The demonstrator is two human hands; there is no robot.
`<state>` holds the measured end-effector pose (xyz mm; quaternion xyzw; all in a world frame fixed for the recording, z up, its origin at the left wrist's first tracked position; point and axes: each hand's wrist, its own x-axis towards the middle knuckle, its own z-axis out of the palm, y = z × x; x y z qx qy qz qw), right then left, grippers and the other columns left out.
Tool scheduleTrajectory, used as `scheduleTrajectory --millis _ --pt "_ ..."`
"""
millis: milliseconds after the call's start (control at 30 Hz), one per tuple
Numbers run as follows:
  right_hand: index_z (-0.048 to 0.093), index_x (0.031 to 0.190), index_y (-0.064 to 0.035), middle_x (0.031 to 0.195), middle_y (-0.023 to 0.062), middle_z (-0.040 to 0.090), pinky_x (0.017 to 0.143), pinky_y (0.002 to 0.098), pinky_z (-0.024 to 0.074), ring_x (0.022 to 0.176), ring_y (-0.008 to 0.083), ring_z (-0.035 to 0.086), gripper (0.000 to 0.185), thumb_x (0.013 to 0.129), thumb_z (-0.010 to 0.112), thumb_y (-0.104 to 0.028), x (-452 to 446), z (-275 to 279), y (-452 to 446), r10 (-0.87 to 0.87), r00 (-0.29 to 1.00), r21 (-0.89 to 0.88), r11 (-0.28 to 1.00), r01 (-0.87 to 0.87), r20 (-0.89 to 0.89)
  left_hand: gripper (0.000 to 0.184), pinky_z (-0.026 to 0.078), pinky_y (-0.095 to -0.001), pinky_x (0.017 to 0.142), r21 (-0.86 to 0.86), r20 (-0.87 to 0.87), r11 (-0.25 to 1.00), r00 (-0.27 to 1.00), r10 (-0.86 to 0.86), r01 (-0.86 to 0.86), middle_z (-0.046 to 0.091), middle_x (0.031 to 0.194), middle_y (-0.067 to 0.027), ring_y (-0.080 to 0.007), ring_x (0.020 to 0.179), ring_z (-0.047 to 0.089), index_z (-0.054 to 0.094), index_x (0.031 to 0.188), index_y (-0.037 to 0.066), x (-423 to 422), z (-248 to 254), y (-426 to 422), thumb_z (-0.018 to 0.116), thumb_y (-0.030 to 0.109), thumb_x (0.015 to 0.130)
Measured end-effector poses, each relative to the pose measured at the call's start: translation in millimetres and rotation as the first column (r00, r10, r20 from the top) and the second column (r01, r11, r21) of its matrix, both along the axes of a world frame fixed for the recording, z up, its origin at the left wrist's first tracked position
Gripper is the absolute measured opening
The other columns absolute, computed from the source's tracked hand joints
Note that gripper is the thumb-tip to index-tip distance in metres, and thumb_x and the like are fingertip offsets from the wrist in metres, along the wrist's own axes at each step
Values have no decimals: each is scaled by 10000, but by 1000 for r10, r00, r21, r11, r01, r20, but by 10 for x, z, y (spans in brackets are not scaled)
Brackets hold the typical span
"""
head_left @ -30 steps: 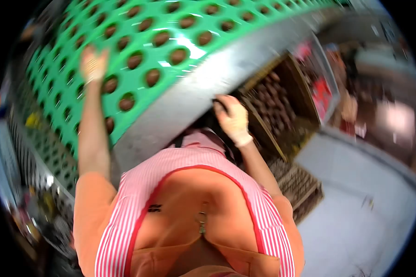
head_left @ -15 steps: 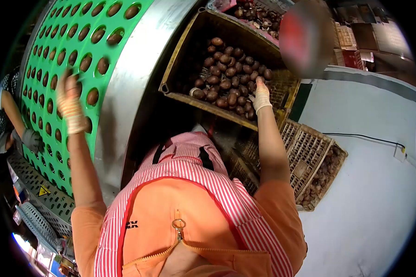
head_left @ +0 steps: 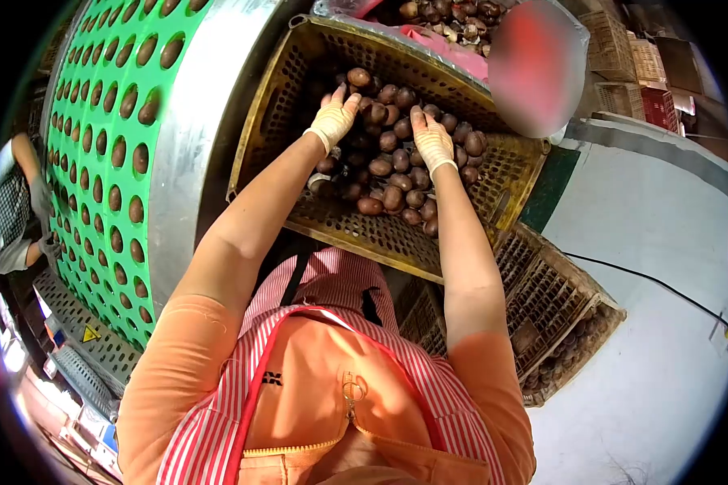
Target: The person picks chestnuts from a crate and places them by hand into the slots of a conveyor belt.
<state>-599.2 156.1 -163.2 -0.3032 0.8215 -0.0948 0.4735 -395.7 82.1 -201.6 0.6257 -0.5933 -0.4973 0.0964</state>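
Both hands of the person are resting over a loose pile of glossy brown, egg-shaped items [head_left: 400, 162], which is lying inside a yellow-brown plastic crate with perforated walls [head_left: 534, 174]. A cream-coloured covering is wrapping each palm and wrist, with the fingertips showing beyond it. The left hand [head_left: 334, 120] is lying over the upper left part of the pile, its fingers slightly parted and bent toward the items; whether they are gripping any cannot be told. The right hand [head_left: 433, 142] is lying over the right-hand part, its fingers curving among the items, and their grip likewise cannot be told. The two hands are staying apart, with several items showing between them. The crate is standing in front of the person at a slant, and its perforated floor is showing to the right of the pile.

To the left, a curved green panel with rows of oval holes [head_left: 137, 184] is holding similar items, one in many of the holes; a broad silver metal border [head_left: 188, 137] is running along its near edge. At the far left, a co-worker's grey-gloved hand [head_left: 42, 198] is lying close to the panel. A brown lattice crate [head_left: 554, 303] is standing at the lower right.
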Motion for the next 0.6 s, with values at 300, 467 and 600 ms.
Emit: scheduleTrajectory --millis 300,467,600 --pt "472 1423 -97 1493 157 414 1140 417 269 1389 319 370 915 817 417 -780 86 -248 -151 -127 918 -26 989 147 375 642 321 -441 1116 -113 -139 964 957 -255 241 262 1534 -179 -346 1387 322 306 1506 186 211 -85 -96 464 509 973" --pt "323 1508 -136 1566 111 291 1114 541 265 1393 379 325 950 803 541 -736 191 -187 -175 -278 745 158 960 229 607 677 308 -429 1124 43 -145 965 957 -250 259 283 1521 -208 -364 1392 317 307 1503 135 147 66 -141 472 511 966" --pt "347 1483 -137 1540 99 313 1037 577 350 1386 372 311 936 780 632 -686 219 -311 -54 -415 562 207 894 397 716 792 321 -444 1114 32 -196 922 907 -373 386 329 1506 -244 -387 1374 356 291 1502 88 52 -139 -68 525 569 919"
